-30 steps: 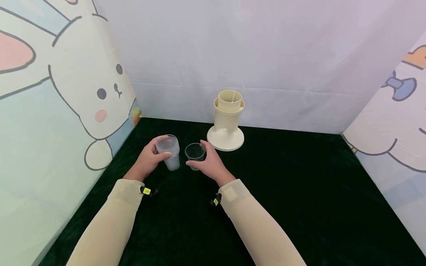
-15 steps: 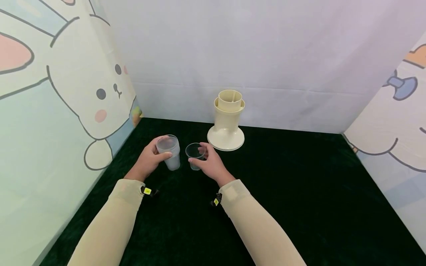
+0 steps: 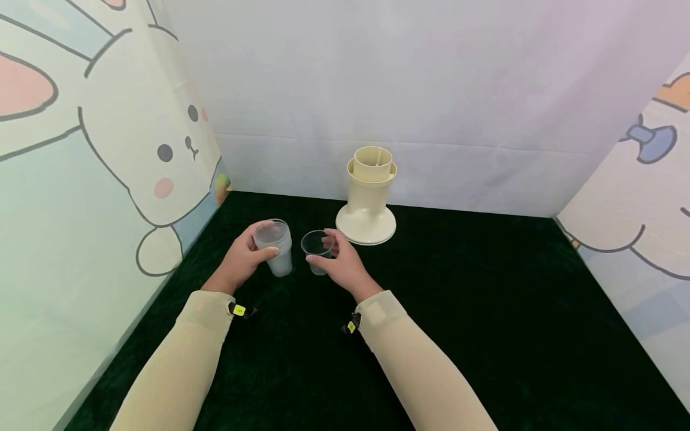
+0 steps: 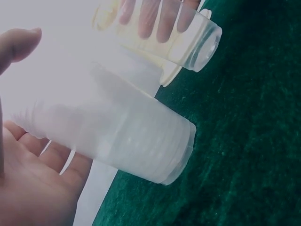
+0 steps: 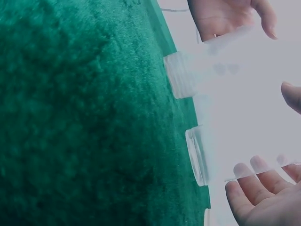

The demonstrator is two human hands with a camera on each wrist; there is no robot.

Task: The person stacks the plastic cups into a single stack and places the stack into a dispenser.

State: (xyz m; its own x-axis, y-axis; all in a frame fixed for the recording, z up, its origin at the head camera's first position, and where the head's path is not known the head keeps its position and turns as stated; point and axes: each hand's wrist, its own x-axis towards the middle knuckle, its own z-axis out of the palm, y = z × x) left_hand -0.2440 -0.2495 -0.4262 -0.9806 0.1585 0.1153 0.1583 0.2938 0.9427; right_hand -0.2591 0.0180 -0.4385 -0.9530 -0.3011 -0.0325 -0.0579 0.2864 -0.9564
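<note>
In the head view my left hand (image 3: 245, 254) holds a stack of translucent plastic cups (image 3: 278, 254), thumb on the near side and fingers behind. The nested rings of the stack (image 4: 155, 146) show in the left wrist view. Just to its right, my right hand (image 3: 345, 263) holds a single clear plastic cup (image 3: 317, 246) with the thumb in front and the fingers round the far side. Both lots of cups are upright, mouths up, a small gap apart. Glare washes out their upper parts in both wrist views.
Behind the right hand stands a cream plastic holder (image 3: 366, 224) with a round base and tube-shaped top. Dark green cloth (image 3: 485, 311) covers the table. A pale curtain (image 3: 431, 108) closes off the back, and rabbit-printed cloth (image 3: 124, 155) hangs at the left.
My right thumb and fingers have drawn in round the single cup, which has shifted very slightly right. The left hand and its stack have hardly moved.
</note>
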